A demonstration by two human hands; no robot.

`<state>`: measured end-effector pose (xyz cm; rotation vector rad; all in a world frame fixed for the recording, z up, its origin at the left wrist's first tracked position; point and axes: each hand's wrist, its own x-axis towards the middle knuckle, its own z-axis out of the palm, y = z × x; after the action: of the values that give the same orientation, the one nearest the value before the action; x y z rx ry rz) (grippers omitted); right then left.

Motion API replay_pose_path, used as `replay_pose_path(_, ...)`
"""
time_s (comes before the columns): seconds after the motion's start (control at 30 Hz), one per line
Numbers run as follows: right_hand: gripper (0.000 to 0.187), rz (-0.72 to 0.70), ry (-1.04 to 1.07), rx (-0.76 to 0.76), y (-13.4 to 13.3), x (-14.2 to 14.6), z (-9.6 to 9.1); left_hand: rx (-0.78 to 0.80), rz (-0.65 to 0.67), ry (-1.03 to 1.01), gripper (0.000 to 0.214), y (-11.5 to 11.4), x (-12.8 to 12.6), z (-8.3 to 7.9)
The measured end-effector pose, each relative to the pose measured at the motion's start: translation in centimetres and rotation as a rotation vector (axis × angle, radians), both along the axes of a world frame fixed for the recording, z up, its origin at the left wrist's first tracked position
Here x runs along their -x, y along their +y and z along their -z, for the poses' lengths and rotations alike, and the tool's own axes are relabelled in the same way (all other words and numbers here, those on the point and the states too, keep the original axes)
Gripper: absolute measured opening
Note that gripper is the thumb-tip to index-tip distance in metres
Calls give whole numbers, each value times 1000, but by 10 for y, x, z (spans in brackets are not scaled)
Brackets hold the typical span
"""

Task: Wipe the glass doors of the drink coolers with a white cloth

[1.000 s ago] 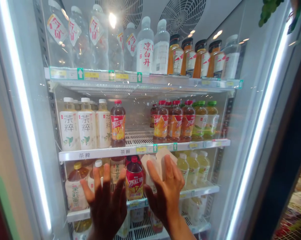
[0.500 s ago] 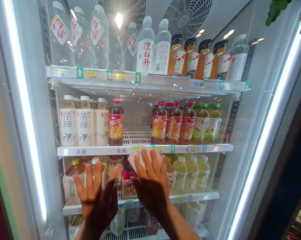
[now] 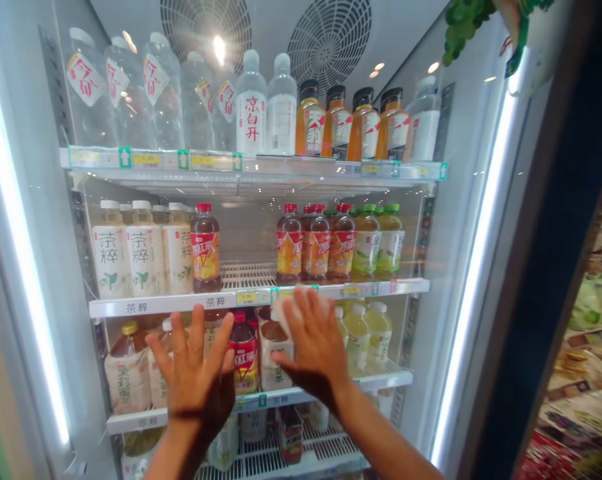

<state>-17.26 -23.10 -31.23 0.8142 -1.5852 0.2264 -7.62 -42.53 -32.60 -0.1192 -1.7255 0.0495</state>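
Note:
I face the glass door (image 3: pixel 445 220) of a lit drinks fridge. My left hand (image 3: pixel 195 377) lies flat on the glass with its fingers spread, in front of the lower shelf's tea bottles. My right hand (image 3: pixel 315 345) presses a white cloth (image 3: pixel 287 305) flat against the glass, just under the middle shelf's price strip (image 3: pixel 261 297). Only the cloth's top edge shows above my fingers. A red-labelled iced tea bottle (image 3: pixel 244 353) stands behind the glass between my two hands.
Behind the glass, water and orange drink bottles (image 3: pixel 331 123) fill the top shelf and tea bottles (image 3: pixel 131 250) the middle one. Bright light strips run down the left side (image 3: pixel 23 300) and the right (image 3: pixel 473 280). A dark door frame (image 3: pixel 551 253) and store goods (image 3: pixel 588 347) lie to the right.
My right hand slid the cloth left across the glass, then back right and slightly up. My left hand stayed flat on the glass. My view shifted right.

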Motion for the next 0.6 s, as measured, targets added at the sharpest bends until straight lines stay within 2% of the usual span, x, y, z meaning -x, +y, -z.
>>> replay_pose_path(0.07, 78, 42, -75, 195, 15, 6, -9, -10, 5, -19, 79, 16, 6, -13)
replay_pose_path(0.1, 78, 47, -94, 234, 21, 8, -12, -11, 7, -21, 78, 24, 9, -20)
replay_pose_path(0.13, 80, 40, -91, 213, 25, 10, -14, -6, 12, -19, 77, 33, 12, -26)
replay_pose_path(0.23, 89, -12, 5, -46, 41, 17, -21, 41, 17, -24, 74, 55, 19, -43)
replay_pose_path(0.3, 89, -14, 19, -71, 59, 25, -30, 73, 16, -22, 73, 67, 23, -52)
replay_pose_path(0.43, 79, 45, -66, 277, 98, 41, -50, 107, 11, -4, 74, 85, 29, -66)
replay_pose_path(0.47, 79, 48, -75, 293, 103, 42, -52, 114, 9, -2, 74, 89, 31, -69)
replay_pose_path(0.5, 80, 41, -68, 247, 105, 42, -52, 119, 7, 2, 74, 92, 33, -72)
replay_pose_path(0.6, 92, -16, 15, -94, 109, 42, -54, 132, -3, 13, 75, 99, 39, -82)
